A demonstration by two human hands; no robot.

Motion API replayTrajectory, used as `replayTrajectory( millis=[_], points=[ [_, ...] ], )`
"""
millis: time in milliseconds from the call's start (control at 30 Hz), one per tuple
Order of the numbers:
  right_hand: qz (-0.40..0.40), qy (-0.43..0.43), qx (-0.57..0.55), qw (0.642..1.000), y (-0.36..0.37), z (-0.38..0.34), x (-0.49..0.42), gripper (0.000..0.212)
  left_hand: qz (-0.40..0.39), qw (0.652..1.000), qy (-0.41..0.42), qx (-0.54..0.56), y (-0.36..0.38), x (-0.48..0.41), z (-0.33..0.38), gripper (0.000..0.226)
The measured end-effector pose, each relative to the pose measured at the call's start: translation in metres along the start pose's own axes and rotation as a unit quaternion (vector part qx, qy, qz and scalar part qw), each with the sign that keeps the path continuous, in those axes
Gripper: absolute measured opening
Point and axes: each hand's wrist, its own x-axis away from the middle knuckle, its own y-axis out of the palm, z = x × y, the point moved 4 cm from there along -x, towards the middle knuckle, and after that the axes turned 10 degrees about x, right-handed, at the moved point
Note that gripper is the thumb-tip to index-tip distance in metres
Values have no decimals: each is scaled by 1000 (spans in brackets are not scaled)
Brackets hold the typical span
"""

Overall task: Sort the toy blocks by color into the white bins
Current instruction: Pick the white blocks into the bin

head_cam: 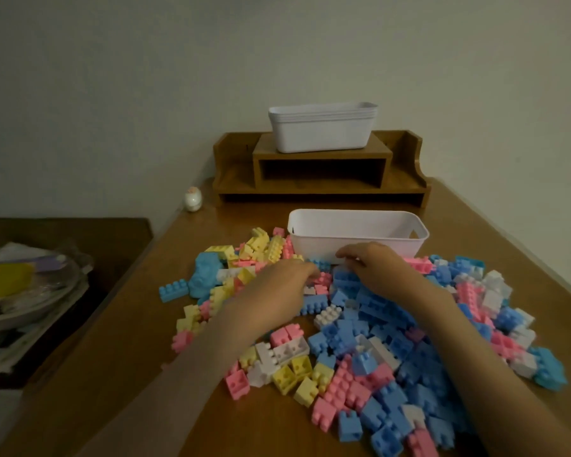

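Together, left hand and right hand curl into blocks; grip contents unclear.

Dim, flat light is muting every colour. The white bin is showing brightest, without glare; far left of it the scene is sinking into shadow. Around it the counter is bowing at its edges, and detail is looking soft.

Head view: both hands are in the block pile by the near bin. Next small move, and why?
Probably lift a few blue blocks with the right hand and drop them over the near wall of the white bin. That hand curls over the blue cluster just in front of the bin, and what shows of the bin's inside holds nothing. Whether it grips one yet, I cannot tell.
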Motion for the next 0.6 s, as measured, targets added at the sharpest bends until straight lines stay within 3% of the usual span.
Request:
replayTrajectory(
  millis=[100,233,333,500,600],
  points=[
    [-14,-8,47,999,2,2,1,30,20,995,4,-96,11,3,-6,56],
    [-5,29,72,997,-1,6,4,24,56,992,0,-112,4,4,-10,28],
    [12,37,73,997,-4,4,5,19,54,991,0,-120,3,4,-10,22],
    [95,-39,-132,986,-20,-11,20,19,88,991,9,-101,-1,6,-9,15],
    [60,-80,-177,979,-18,-24,22,26,133,989,13,-66,-4,10,-7,7]
  ],
)
